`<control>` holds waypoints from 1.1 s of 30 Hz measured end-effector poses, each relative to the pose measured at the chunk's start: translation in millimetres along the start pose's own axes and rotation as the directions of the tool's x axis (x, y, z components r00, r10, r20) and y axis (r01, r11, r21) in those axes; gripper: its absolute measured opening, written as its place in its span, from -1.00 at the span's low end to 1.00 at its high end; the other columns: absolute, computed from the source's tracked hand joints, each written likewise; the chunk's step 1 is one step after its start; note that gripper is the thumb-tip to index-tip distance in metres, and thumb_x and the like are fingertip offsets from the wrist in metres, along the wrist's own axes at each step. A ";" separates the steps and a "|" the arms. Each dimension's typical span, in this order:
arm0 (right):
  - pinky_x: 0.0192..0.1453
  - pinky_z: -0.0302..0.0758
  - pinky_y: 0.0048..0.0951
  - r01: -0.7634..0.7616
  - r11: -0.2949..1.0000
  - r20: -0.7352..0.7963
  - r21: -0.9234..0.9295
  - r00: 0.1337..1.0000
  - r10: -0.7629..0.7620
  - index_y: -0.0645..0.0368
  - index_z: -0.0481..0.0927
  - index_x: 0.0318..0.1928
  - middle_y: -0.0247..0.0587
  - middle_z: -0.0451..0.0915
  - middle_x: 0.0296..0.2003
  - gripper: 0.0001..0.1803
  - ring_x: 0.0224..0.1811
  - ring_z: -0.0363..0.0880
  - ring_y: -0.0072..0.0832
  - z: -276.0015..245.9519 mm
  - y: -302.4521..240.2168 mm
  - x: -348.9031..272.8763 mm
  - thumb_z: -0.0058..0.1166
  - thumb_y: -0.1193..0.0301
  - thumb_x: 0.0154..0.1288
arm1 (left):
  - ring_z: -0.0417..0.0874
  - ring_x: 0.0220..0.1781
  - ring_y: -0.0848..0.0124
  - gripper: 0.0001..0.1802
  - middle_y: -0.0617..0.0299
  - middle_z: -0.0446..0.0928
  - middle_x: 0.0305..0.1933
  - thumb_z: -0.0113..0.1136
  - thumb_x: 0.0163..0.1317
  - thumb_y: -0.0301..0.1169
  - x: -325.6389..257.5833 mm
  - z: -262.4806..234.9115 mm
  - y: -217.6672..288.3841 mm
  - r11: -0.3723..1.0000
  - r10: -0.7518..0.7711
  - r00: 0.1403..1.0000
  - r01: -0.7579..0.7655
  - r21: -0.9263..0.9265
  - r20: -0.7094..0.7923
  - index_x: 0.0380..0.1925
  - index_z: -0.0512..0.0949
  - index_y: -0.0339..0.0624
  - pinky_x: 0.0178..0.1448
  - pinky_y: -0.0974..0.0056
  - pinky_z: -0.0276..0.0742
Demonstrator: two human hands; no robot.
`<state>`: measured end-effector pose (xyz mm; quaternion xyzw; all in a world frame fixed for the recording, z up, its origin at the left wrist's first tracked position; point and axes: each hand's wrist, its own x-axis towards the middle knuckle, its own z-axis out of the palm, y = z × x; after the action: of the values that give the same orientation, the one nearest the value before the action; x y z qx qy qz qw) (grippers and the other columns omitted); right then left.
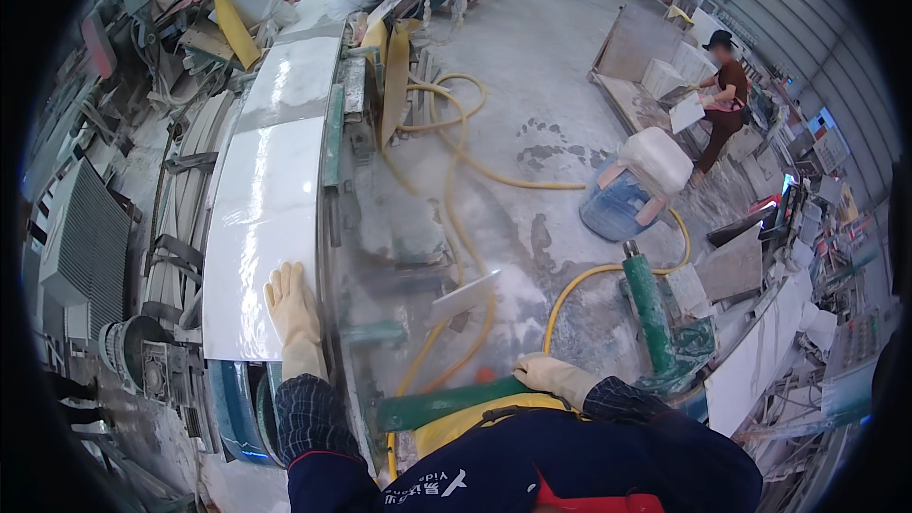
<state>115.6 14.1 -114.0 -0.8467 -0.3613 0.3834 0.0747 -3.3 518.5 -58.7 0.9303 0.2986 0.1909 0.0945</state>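
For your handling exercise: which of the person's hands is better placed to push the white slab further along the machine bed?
Probably the left. The left hand already lies flat on the white slab at its near edge, while the right hand rests on a green bar, apart from the slab.

The left hand (290,309), in a cream glove, lies flat and open, fingers together pointing to 12 o'clock, forearm in a dark checked sleeve straight behind it. The gloved right hand (551,375) is curled closed, knuckles toward 10 o'clock, its elbow bent.
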 end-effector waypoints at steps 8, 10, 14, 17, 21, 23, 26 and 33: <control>0.32 0.51 -0.15 -0.106 0.982 -0.048 0.158 0.992 0.115 0.06 0.67 0.18 0.01 0.68 0.13 -0.56 0.19 0.62 -0.04 -14.7 3.3 -17.5 -0.08 0.16 0.48 | 0.22 0.61 0.01 -0.53 0.02 0.36 0.53 -0.07 0.47 -0.37 -4.9 -3.6 -2.5 0.999 -0.021 0.999 0.020 0.027 0.042 0.35 0.44 -0.10 0.69 -0.03 -0.03; 0.32 0.52 -0.15 -0.098 0.979 -0.043 0.178 0.993 0.107 0.03 0.68 0.19 0.02 0.68 0.12 -0.55 0.17 0.63 -0.03 -14.7 8.3 -21.2 -0.11 0.15 0.49 | 0.27 0.56 0.00 -0.54 0.03 0.40 0.49 -0.06 0.46 -0.38 -6.5 -2.9 -2.6 0.999 0.006 1.000 -0.006 0.040 -0.001 0.33 0.45 -0.10 0.67 -0.06 0.01; 0.33 0.52 -0.14 -0.146 0.970 0.008 0.193 0.989 0.147 0.00 0.66 0.22 0.01 0.67 0.14 -0.54 0.19 0.62 -0.04 -13.7 13.9 -17.8 -0.11 0.13 0.50 | 0.29 0.55 -0.01 -0.55 0.02 0.43 0.46 -0.03 0.44 -0.38 -9.0 -1.6 -4.9 1.000 0.020 0.999 -0.020 0.022 -0.037 0.31 0.46 -0.10 0.65 -0.07 0.03; 0.33 0.51 -0.14 -0.137 0.987 0.028 0.087 0.990 0.135 -0.01 0.64 0.24 -0.01 0.67 0.15 -0.54 0.20 0.61 -0.04 -13.5 12.8 -13.4 -0.11 0.12 0.51 | 0.30 0.55 -0.02 -0.55 0.01 0.43 0.46 -0.02 0.44 -0.38 -10.8 -1.0 -5.7 1.000 0.030 0.999 -0.030 0.001 -0.036 0.31 0.46 -0.10 0.65 -0.07 0.05; 0.35 0.49 -0.14 -0.108 0.989 0.014 0.103 0.994 0.107 0.05 0.66 0.20 0.01 0.66 0.15 -0.55 0.22 0.59 -0.02 -13.6 11.1 -13.8 -0.10 0.17 0.49 | 0.29 0.56 -0.04 -0.56 -0.02 0.42 0.47 0.00 0.45 -0.38 -14.2 -4.1 -4.6 1.000 0.013 0.999 -0.014 -0.019 -0.039 0.31 0.47 -0.12 0.65 -0.08 0.04; 0.35 0.49 -0.15 -0.091 0.990 0.005 0.108 0.996 0.091 0.05 0.66 0.19 0.01 0.66 0.15 -0.55 0.22 0.59 -0.03 -12.8 12.7 -13.6 -0.11 0.16 0.49 | 0.27 0.57 -0.06 -0.56 -0.05 0.41 0.48 0.00 0.48 -0.36 -16.3 -8.5 -4.3 0.999 -0.007 1.000 0.005 -0.052 -0.022 0.33 0.48 -0.11 0.67 -0.06 0.01; 0.34 0.51 -0.16 -0.083 0.993 0.020 0.084 0.996 0.082 -0.01 0.64 0.23 -0.05 0.66 0.17 -0.53 0.21 0.61 -0.06 -9.4 17.7 -10.5 -0.13 0.10 0.52 | 0.28 0.57 -0.05 -0.56 -0.04 0.41 0.48 0.01 0.48 -0.36 -18.1 -12.6 -1.9 0.999 0.023 0.998 -0.025 -0.040 -0.051 0.32 0.49 -0.12 0.67 -0.06 0.02; 0.34 0.49 -0.14 -0.117 0.977 0.006 0.180 0.993 0.118 0.05 0.68 0.17 0.01 0.67 0.13 -0.55 0.20 0.60 0.00 -1.0 20.3 -5.8 -0.10 0.15 0.47 | 0.29 0.57 -0.01 -0.55 -0.02 0.42 0.47 0.03 0.45 -0.40 -22.6 -9.0 -6.3 1.000 -0.006 1.000 0.005 -0.024 -0.028 0.32 0.49 -0.13 0.67 -0.05 0.01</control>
<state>125.0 -4.4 -118.1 -0.8574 -0.2743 0.4160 0.1288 -27.2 510.8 -59.2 0.9255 0.3000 0.2073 0.1020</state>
